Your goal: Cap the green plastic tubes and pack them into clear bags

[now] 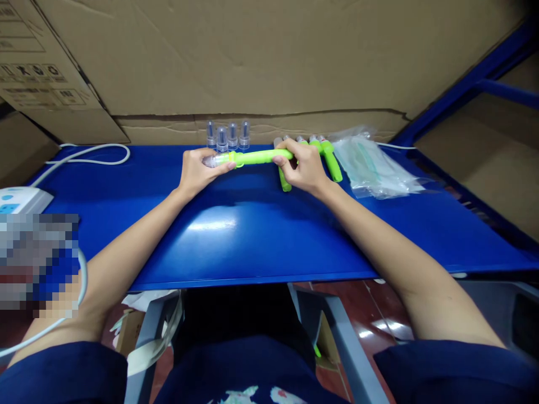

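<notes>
Both my hands hold one lime-green stick with a clear tip (261,157) level above the blue table. My left hand (197,171) is closed round its clear end, thumb along the front. Its green end is pinched by my right hand (304,167). Behind my left hand stand several small clear caps (233,136), upright near the cardboard. Beside and behind my right hand lie several more green sticks (333,163), partly hidden by that hand.
A clear plastic bag (374,163) lies right of the green sticks. At the left edge are a white power strip (27,199) and a looped white cable (105,163). Cardboard (261,62) walls the back of the blue table (252,247); a blue metal frame (467,84) rises at right.
</notes>
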`<state>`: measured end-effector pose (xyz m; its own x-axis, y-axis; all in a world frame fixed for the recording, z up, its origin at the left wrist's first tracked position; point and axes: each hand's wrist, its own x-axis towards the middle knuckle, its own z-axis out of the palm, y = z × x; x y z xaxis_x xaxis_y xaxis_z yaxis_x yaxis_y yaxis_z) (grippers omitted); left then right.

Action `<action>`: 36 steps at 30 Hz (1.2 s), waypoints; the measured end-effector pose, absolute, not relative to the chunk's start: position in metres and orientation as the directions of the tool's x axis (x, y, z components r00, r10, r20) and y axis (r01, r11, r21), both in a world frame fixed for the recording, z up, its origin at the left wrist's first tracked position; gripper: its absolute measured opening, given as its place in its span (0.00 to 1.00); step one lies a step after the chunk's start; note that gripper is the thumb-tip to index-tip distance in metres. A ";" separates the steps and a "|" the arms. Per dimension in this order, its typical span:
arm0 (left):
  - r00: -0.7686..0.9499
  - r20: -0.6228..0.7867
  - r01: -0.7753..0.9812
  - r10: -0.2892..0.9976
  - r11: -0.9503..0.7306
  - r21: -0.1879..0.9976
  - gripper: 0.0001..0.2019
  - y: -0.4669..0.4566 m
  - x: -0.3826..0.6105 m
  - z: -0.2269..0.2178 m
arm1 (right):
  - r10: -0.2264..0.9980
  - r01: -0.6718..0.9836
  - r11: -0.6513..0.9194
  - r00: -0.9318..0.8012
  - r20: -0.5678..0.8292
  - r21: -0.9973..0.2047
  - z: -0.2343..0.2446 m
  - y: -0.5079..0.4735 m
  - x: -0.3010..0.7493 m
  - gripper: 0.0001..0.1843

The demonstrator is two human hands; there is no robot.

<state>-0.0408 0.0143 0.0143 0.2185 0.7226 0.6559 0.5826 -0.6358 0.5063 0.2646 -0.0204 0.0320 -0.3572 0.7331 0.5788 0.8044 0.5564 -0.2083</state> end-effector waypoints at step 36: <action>0.440 0.591 0.793 0.676 -0.602 0.099 0.52 0.007 -0.046 0.040 | 0.943 0.391 0.314 -0.026 0.330 -0.865 0.054 -0.005 0.280 0.33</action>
